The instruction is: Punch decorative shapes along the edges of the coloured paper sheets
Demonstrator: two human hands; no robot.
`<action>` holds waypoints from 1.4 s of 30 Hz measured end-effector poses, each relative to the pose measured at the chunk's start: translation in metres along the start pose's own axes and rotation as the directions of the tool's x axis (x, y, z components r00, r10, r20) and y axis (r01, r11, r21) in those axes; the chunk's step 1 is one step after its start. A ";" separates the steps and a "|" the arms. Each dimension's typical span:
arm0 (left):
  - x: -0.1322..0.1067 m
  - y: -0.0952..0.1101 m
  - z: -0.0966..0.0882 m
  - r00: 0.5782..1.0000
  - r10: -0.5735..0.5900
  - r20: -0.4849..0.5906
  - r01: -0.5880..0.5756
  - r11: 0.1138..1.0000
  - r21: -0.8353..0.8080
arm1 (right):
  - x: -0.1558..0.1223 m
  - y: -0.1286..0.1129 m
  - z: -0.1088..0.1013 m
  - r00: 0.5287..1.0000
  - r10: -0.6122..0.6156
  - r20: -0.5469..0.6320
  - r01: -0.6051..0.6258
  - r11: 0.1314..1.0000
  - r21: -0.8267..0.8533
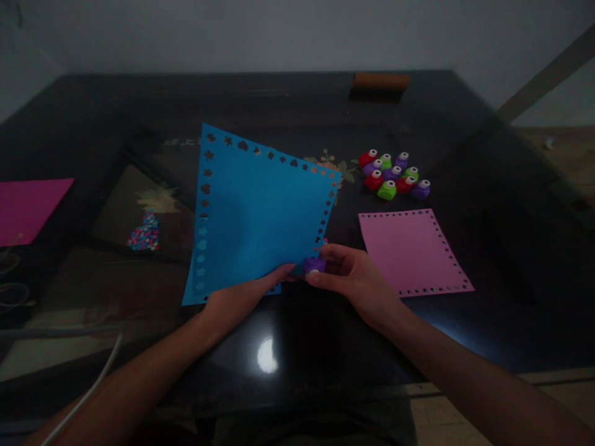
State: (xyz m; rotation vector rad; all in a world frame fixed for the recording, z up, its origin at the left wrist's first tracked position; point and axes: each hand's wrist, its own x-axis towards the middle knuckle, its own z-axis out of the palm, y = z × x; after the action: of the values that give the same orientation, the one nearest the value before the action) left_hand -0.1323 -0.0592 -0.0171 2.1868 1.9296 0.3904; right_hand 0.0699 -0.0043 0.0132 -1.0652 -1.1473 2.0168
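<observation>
A blue sheet of paper (pixel 260 210) is raised and tilted above the dark table, with small shapes such as stars and hearts punched along its left, top and right edges. My left hand (pixel 279 274) grips its lower edge, fingers partly hidden by the sheet. At the sheet's lower right corner, my right hand (pixel 346 269) holds a purple craft punch (pixel 315 265) between thumb and fingers. Another blue sheet seems to lie below the raised one. A pink sheet (pixel 413 251) with punched edges lies right of my right hand.
Several red, green and purple craft punches (pixel 395 173) stand grouped at the back right. Colourful paper bits (pixel 145 234) form a pile at left. A magenta sheet (pixel 32 210) lies far left, a brown roll (pixel 380 82) at the back. A white cable (pixel 93 384) crosses the lower left.
</observation>
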 end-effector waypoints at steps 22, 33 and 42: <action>0.001 0.004 -0.002 0.998 0.011 0.059 -0.011 1.000 -0.007 | 0.002 0.002 0.000 0.999 -0.033 -0.008 0.033 0.999 0.007; 0.001 0.004 0.003 0.999 -0.014 0.041 0.013 1.000 0.005 | 0.003 0.001 0.000 0.997 -0.072 -0.032 0.071 0.997 -0.043; 0.000 0.002 0.002 0.999 0.011 0.032 -0.013 0.999 0.037 | 0.006 0.004 0.001 0.994 -0.100 -0.037 0.099 0.995 -0.025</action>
State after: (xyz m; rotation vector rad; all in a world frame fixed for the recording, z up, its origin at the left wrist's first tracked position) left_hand -0.1299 -0.0593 -0.0184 2.2150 1.9235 0.3219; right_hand 0.0656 -0.0016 0.0077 -1.0326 -1.1826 1.9030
